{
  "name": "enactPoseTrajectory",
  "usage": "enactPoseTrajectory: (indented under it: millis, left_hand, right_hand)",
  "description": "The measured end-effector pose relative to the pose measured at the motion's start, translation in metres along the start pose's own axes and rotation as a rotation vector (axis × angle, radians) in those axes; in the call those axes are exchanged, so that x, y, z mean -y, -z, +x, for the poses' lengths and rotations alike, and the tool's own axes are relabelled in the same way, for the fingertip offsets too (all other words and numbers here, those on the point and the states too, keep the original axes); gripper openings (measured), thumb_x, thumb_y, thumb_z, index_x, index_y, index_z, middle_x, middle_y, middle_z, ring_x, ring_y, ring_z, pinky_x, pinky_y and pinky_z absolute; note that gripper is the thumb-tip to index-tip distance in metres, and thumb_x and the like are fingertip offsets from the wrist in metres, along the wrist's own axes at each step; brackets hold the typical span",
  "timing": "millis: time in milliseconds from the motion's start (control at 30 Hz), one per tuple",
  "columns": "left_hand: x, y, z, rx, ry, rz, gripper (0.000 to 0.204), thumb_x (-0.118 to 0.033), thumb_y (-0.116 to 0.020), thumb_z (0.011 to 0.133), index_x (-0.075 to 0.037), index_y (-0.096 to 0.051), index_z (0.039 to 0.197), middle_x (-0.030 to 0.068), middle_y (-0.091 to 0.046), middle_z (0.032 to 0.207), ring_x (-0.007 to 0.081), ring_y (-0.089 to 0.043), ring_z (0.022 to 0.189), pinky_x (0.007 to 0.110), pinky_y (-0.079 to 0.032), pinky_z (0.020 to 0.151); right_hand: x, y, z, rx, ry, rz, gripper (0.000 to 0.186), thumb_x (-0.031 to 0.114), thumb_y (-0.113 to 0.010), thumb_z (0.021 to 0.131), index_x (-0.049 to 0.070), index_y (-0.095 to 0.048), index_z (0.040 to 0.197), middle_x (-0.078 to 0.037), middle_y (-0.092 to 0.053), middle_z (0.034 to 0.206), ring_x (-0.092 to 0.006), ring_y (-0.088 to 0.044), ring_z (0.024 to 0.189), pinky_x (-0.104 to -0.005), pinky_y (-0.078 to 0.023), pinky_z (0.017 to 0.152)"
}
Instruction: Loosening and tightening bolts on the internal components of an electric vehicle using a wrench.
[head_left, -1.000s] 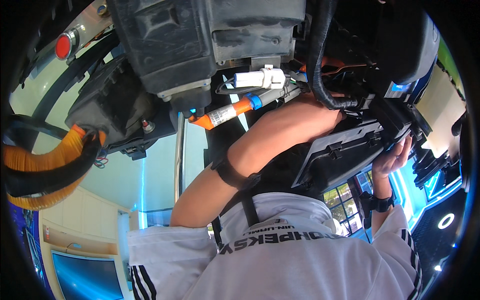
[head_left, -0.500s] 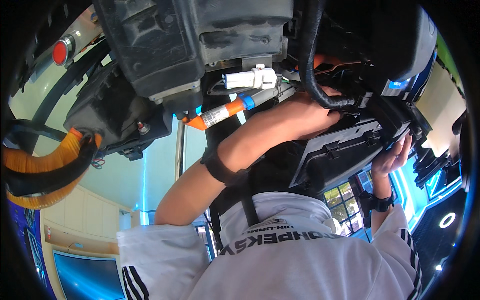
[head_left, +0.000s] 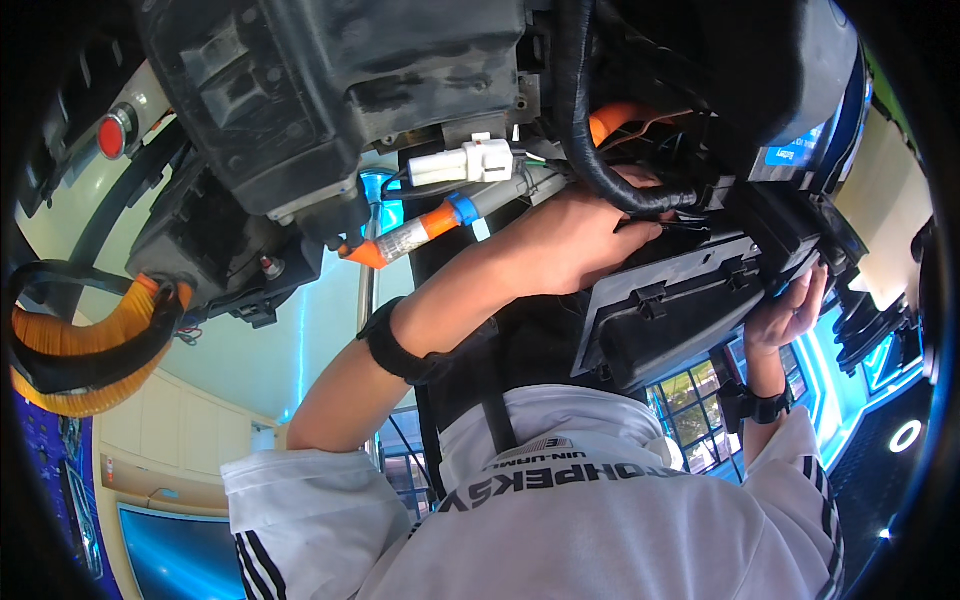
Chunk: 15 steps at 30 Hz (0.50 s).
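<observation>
Pale wall [head_left: 255, 350] backs the frame's left; right of centre, a black hose [head_left: 578, 125] drops from the top edge and bends rightward across the left hand [head_left: 600, 232], the nearer one. Well apart at right, the right hand [head_left: 783, 312] is just below a black bracket [head_left: 768, 235]; with fingertips partly hidden, neither grip can be told.

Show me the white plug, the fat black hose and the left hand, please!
White plug [head_left: 464, 164]: head view, the middle of its body.
Fat black hose [head_left: 573, 100]: head view, its upper stretch above the bend.
Left hand [head_left: 592, 232]: head view, the back of the hand.
</observation>
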<state>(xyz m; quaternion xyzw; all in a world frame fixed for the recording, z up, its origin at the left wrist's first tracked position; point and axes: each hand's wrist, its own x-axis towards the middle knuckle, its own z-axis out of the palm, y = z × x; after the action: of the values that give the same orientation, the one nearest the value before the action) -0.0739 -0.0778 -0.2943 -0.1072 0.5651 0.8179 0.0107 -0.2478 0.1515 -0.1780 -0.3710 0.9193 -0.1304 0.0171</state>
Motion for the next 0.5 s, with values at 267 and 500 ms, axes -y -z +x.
enactPoseTrajectory:
  millis: [267,500]
  left_hand:
    - [-0.001,0.005,0.014,0.157,0.175,-0.032,0.029,-0.014,-0.050,0.091,-0.003,-0.057,0.117,0.0151,-0.057,0.117,0.0310,-0.056,0.105,0.036,-0.042,0.095]
    - [-0.002,0.003,0.022,0.273,0.073,0.067,0.026,-0.018,-0.052,0.088,0.000,-0.061,0.105,0.0156,-0.056,0.116,0.0306,-0.051,0.111,0.036,-0.039,0.098]
  right_hand:
    - [0.008,-0.005,0.004,0.001,-0.133,0.193,0.036,0.016,-0.036,0.098,-0.012,-0.054,0.111,-0.017,-0.060,0.109,-0.0214,-0.057,0.099,-0.0296,-0.041,0.090]
    - [0.003,-0.001,0.002,0.014,-0.089,0.191,0.037,0.017,-0.038,0.098,-0.012,-0.052,0.116,-0.018,-0.060,0.112,-0.0225,-0.057,0.102,-0.0312,-0.041,0.094]
